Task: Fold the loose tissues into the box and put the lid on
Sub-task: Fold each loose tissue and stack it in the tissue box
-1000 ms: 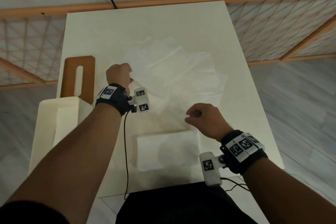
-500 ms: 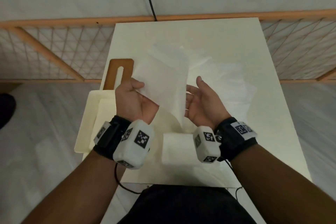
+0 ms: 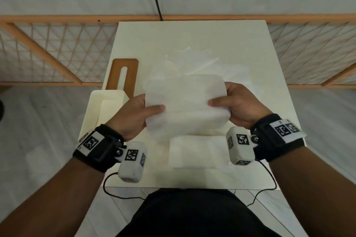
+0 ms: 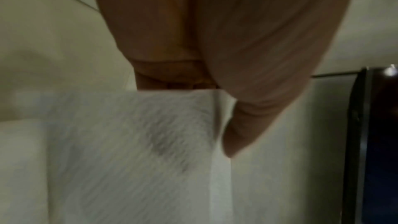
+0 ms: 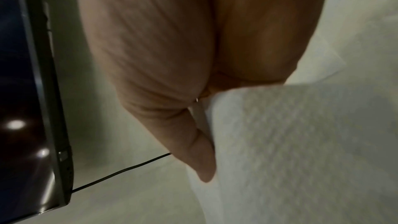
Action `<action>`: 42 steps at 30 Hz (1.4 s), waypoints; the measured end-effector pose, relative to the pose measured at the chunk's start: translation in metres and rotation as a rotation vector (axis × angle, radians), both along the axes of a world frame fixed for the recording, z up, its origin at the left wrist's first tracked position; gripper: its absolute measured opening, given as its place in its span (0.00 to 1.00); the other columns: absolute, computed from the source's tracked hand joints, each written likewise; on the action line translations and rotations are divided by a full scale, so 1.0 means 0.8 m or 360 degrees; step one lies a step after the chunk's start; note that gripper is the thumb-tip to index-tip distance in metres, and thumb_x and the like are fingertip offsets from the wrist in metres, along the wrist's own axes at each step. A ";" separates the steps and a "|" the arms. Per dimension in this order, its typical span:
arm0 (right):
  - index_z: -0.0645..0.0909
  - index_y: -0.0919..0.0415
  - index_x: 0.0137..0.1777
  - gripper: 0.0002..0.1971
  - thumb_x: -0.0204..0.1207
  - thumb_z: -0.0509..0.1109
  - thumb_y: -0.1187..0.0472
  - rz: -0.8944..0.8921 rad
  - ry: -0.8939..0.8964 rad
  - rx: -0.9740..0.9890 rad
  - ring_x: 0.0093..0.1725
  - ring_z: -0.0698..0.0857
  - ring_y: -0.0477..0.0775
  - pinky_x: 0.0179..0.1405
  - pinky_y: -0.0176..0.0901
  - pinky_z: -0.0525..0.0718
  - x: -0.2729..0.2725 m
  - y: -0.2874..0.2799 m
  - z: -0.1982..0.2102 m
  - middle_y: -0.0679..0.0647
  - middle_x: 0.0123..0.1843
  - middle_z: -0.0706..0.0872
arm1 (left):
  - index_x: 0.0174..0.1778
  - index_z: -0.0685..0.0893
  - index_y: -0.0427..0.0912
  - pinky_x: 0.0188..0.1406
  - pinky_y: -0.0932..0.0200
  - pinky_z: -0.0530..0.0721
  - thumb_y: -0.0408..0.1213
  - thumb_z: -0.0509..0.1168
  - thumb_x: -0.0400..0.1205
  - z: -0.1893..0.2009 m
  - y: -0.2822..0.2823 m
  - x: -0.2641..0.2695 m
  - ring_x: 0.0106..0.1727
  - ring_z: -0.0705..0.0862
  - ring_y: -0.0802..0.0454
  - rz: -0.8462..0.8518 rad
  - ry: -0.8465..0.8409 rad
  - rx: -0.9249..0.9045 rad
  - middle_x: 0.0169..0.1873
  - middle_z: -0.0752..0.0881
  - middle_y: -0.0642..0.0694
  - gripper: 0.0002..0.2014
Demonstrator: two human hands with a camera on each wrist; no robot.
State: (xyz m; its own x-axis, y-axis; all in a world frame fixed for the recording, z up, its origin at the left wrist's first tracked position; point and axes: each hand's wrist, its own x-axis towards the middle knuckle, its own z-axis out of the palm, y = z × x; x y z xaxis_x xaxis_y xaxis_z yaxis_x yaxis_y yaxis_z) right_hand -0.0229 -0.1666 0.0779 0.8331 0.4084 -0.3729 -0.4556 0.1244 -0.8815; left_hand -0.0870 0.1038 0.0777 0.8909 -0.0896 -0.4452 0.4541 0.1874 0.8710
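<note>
A white tissue [image 3: 185, 106], doubled over, hangs in the air above the table's near half. My left hand [image 3: 138, 111] pinches its left edge, thumb on top. My right hand [image 3: 234, 103] pinches its right edge the same way. In the left wrist view the tissue [image 4: 133, 151] hangs below my thumb [image 4: 243, 125]. The right wrist view shows the tissue [image 5: 301, 151] beside my thumb [image 5: 193, 142]. A folded tissue [image 3: 198, 151] lies flat near the front edge. More loose tissues [image 3: 208, 63] lie spread behind. The cream box [image 3: 94, 107] stands open at the left, with the brown slotted lid [image 3: 115, 75] behind it.
The cream table [image 3: 192, 34] is narrow, with grey floor on both sides. A wooden lattice rail [image 3: 57, 54] runs behind it. Thin black cables [image 3: 119, 194] trail off the front edge. A dark screen edge [image 5: 43, 91] shows in the wrist views.
Both hands lifted a tissue off the pile, turned palms up, then brought it toward me and doubled it over, each hand now pinching one side edge.
</note>
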 end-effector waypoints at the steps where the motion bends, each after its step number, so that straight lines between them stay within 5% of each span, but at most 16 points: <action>1: 0.85 0.71 0.56 0.15 0.72 0.69 0.82 -0.0006 -0.0003 -0.0027 0.56 0.90 0.66 0.58 0.59 0.89 -0.001 -0.003 0.000 0.67 0.57 0.90 | 0.68 0.83 0.39 0.63 0.46 0.85 0.30 0.67 0.81 -0.005 -0.002 -0.002 0.66 0.86 0.42 -0.0020 -0.0022 0.0081 0.63 0.88 0.42 0.18; 7: 0.87 0.73 0.57 0.12 0.74 0.73 0.78 0.0099 -0.0064 -0.0325 0.58 0.90 0.69 0.66 0.71 0.83 -0.018 -0.017 -0.020 0.66 0.57 0.91 | 0.60 0.87 0.49 0.68 0.39 0.83 0.31 0.67 0.85 -0.021 -0.006 -0.009 0.61 0.89 0.48 -0.0042 -0.0084 0.0371 0.58 0.91 0.49 0.12; 14: 0.88 0.75 0.54 0.10 0.75 0.70 0.80 -0.0043 -0.0135 -0.0324 0.60 0.86 0.78 0.67 0.79 0.78 -0.023 -0.029 -0.035 0.71 0.57 0.90 | 0.62 0.87 0.37 0.67 0.39 0.83 0.23 0.67 0.81 -0.025 0.006 -0.015 0.64 0.87 0.41 -0.0089 -0.0060 0.0298 0.60 0.90 0.40 0.15; 18: 0.90 0.72 0.53 0.11 0.75 0.70 0.80 -0.0117 -0.0226 -0.0255 0.58 0.89 0.71 0.63 0.70 0.85 -0.026 -0.031 -0.041 0.69 0.56 0.91 | 0.63 0.87 0.39 0.57 0.48 0.89 0.25 0.67 0.83 -0.029 0.001 -0.018 0.61 0.89 0.46 -0.0157 -0.0105 0.0312 0.58 0.91 0.44 0.14; 20: 0.91 0.70 0.48 0.08 0.74 0.73 0.78 -0.0073 -0.0259 -0.0236 0.52 0.90 0.67 0.53 0.61 0.87 -0.028 -0.033 -0.042 0.67 0.52 0.91 | 0.53 0.89 0.32 0.47 0.56 0.89 0.20 0.64 0.83 -0.029 -0.002 -0.018 0.52 0.89 0.46 -0.0061 -0.0131 0.0354 0.47 0.92 0.46 0.10; 22: 0.93 0.65 0.41 0.09 0.71 0.73 0.76 -0.0036 -0.0217 -0.0220 0.53 0.90 0.63 0.47 0.51 0.86 -0.029 -0.037 -0.041 0.64 0.52 0.92 | 0.42 0.88 0.30 0.38 0.62 0.86 0.15 0.54 0.83 -0.027 -0.003 -0.019 0.45 0.87 0.48 0.0041 -0.0121 0.0311 0.39 0.91 0.45 0.17; 25: 0.93 0.66 0.37 0.15 0.70 0.64 0.77 0.0019 -0.0046 -0.0132 0.63 0.85 0.64 0.57 0.48 0.82 -0.029 -0.048 -0.043 0.65 0.56 0.91 | 0.37 0.90 0.34 0.41 0.58 0.86 0.25 0.49 0.86 -0.030 -0.002 -0.023 0.45 0.88 0.47 0.0078 -0.0057 0.0048 0.42 0.90 0.39 0.24; 27: 0.92 0.70 0.40 0.12 0.67 0.66 0.66 0.0041 0.0016 -0.0093 0.64 0.83 0.65 0.64 0.50 0.74 -0.031 -0.054 -0.047 0.69 0.59 0.89 | 0.41 0.92 0.35 0.46 0.54 0.84 0.39 0.53 0.90 -0.037 -0.001 -0.024 0.44 0.87 0.44 0.0084 0.0053 0.0095 0.42 0.88 0.37 0.24; 29: 0.91 0.72 0.43 0.15 0.73 0.69 0.60 0.0005 0.0088 -0.0106 0.61 0.82 0.66 0.66 0.53 0.75 -0.032 -0.055 -0.051 0.69 0.60 0.89 | 0.44 0.92 0.37 0.42 0.60 0.83 0.37 0.64 0.87 -0.045 -0.004 -0.026 0.40 0.86 0.49 0.0054 0.0017 0.0379 0.37 0.89 0.43 0.13; 30: 0.91 0.72 0.44 0.14 0.77 0.70 0.61 -0.0019 0.0097 -0.0161 0.58 0.83 0.66 0.66 0.57 0.77 -0.033 -0.054 -0.053 0.68 0.58 0.90 | 0.45 0.91 0.38 0.39 0.64 0.83 0.30 0.70 0.83 -0.044 -0.008 -0.027 0.38 0.87 0.53 0.0025 -0.0039 0.0482 0.36 0.90 0.48 0.05; 33: 0.92 0.66 0.46 0.04 0.74 0.77 0.70 0.0068 -0.0068 -0.0510 0.51 0.90 0.57 0.56 0.57 0.84 -0.038 -0.052 -0.058 0.60 0.52 0.93 | 0.50 0.90 0.43 0.41 0.66 0.84 0.21 0.75 0.75 -0.060 -0.010 -0.033 0.40 0.89 0.58 -0.0083 -0.0091 0.0633 0.40 0.92 0.53 0.14; 37: 0.89 0.57 0.48 0.17 0.64 0.79 0.77 0.0322 -0.0163 -0.0950 0.45 0.89 0.58 0.53 0.61 0.88 -0.048 -0.056 -0.085 0.56 0.51 0.91 | 0.51 0.91 0.50 0.41 0.61 0.85 0.26 0.77 0.74 -0.080 -0.014 -0.043 0.43 0.87 0.54 -0.0137 0.0027 0.0845 0.52 0.87 0.47 0.15; 42: 0.84 0.59 0.57 0.23 0.65 0.75 0.81 0.0376 0.0216 -0.0693 0.43 0.87 0.55 0.43 0.49 0.82 -0.059 -0.067 -0.098 0.61 0.54 0.89 | 0.48 0.92 0.51 0.40 0.54 0.88 0.25 0.77 0.73 -0.097 -0.019 -0.057 0.43 0.90 0.46 -0.0272 0.0135 0.0714 0.53 0.88 0.43 0.15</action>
